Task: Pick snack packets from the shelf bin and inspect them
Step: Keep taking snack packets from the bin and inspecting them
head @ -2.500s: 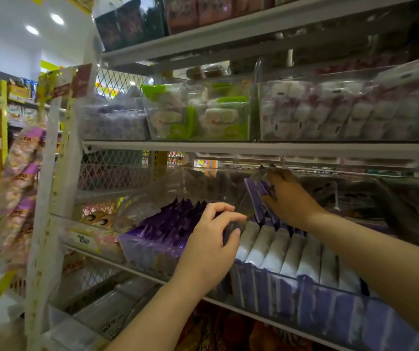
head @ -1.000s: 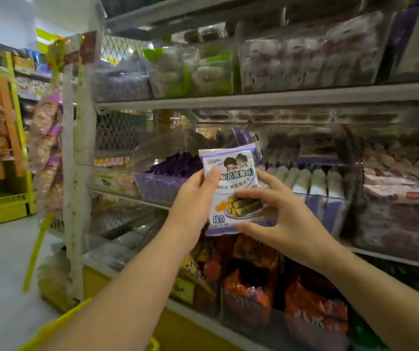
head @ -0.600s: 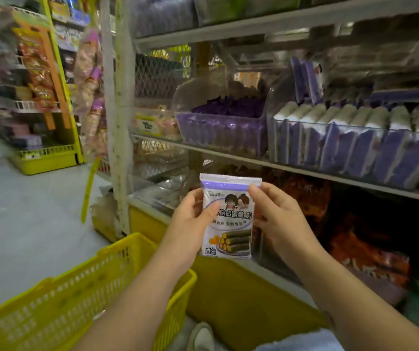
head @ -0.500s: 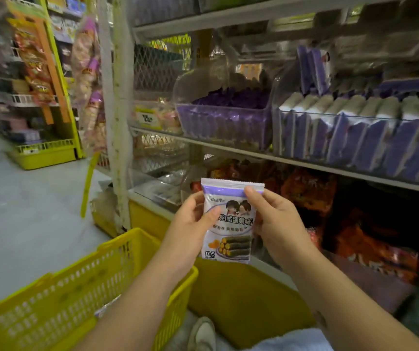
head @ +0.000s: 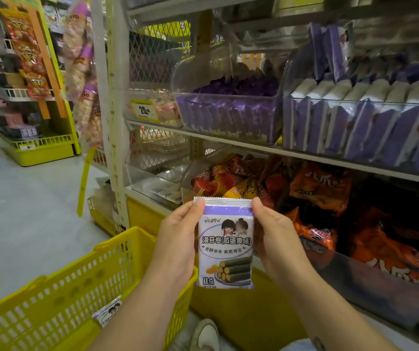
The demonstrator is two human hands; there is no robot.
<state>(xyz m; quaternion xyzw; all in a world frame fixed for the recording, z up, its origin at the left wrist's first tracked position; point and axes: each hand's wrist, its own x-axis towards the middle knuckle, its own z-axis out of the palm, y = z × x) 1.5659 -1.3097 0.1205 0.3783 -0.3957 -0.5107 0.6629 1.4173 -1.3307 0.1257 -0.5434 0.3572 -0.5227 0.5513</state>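
the left hand point(head: 175, 249) and right hand point(head: 276, 241) pinch the side edges of a white-and-purple printed snack packet point(head: 225, 243), held upright just beside and above the yellow perforated plastic basket point(head: 59, 295).

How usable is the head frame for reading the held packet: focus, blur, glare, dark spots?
Head view: the snack packet between the left hand and right hand is sharp, evenly lit, print legible; hanging snack strips at far left are smeared; the clear bin lid is hazy with reflections; orange bags at lower right sink into shadow.
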